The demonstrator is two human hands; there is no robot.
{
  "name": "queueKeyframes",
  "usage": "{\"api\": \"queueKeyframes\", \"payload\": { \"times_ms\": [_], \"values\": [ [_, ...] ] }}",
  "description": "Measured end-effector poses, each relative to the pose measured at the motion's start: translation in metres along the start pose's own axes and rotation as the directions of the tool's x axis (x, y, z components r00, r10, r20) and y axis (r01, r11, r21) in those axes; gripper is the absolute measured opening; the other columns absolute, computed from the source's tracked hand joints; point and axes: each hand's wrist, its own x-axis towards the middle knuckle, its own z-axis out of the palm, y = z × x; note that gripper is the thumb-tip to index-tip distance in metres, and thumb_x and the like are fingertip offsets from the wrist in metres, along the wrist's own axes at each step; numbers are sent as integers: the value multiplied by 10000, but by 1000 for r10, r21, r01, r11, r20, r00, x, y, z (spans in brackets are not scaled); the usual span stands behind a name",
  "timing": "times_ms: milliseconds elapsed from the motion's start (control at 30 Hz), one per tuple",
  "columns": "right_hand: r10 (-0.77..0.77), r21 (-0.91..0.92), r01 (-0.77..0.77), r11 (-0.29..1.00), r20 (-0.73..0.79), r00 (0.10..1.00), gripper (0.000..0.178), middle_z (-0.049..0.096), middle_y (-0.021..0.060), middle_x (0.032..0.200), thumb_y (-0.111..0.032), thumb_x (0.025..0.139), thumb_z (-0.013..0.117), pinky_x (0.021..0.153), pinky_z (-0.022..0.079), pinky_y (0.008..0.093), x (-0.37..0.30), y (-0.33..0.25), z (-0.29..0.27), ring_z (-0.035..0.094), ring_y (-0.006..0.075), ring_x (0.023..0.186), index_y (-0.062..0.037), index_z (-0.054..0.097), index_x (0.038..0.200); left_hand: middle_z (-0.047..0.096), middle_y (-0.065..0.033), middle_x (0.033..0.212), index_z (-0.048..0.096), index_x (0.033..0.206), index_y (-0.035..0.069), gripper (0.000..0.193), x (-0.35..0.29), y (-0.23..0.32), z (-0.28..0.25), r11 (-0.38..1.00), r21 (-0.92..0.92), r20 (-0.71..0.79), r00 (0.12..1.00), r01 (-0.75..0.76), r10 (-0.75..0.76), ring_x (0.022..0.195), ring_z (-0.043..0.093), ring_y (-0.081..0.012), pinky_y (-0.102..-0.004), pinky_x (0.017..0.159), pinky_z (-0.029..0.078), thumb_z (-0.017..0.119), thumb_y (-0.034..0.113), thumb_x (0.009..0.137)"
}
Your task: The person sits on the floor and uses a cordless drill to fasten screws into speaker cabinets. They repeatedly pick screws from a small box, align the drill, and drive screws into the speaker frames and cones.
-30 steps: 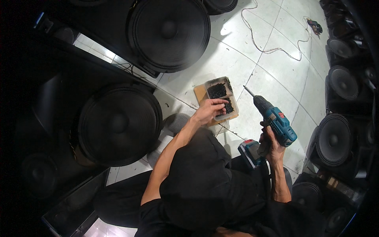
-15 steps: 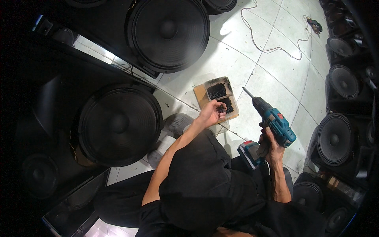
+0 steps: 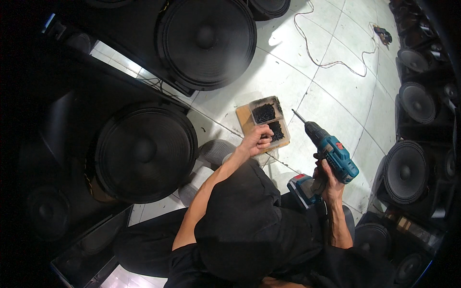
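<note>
Pale tiled floor (image 3: 288, 62) opens out beyond and right of the box (image 3: 283, 117), crossed by a thin cable (image 3: 331, 64); a large speaker (image 3: 146, 153) limits room to its left, and a knee (image 3: 237, 192) sits just below. The box rests on a yellowish board (image 3: 243, 116), its 2 compartments holding plenty of small dark screws (image 3: 265, 113). The left hand (image 3: 255, 140) curls over its lower compartment; whether that grip closes on screws, I cannot tell. Right of the box, the right hand (image 3: 331, 181) grips the drill (image 3: 338, 156), already lifted, bit touching nothing; other progress is unclear.
</note>
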Motion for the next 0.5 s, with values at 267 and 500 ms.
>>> {"api": "queueKeyframes", "payload": {
  "times_ms": [267, 500],
  "values": [
    [12, 0, -12, 1000, -2, 1000, 400, 685, 114, 1000, -213, 865, 740, 611, 519, 270, -1, 0, 0, 611, 122, 696, -3, 596, 1173, 357, 83, 594, 391, 678, 213, 329, -5, 5, 10, 988, -125, 17, 996, 91, -89, 413, 278, -17, -193, 338, 247, 621, 53, 851],
    [11, -6, -11, 1000, 0, 1000, 395, 683, 115, 997, -206, 866, 739, 602, 514, 282, -2, 1, 0, 608, 130, 675, 1, 593, 1170, 356, 61, 620, 340, 656, 180, 387, -6, -2, 8, 988, 125, 105, 992, -86, 73, 478, 307, -15, -200, 373, 287, 618, -31, 822]
  ]
}}
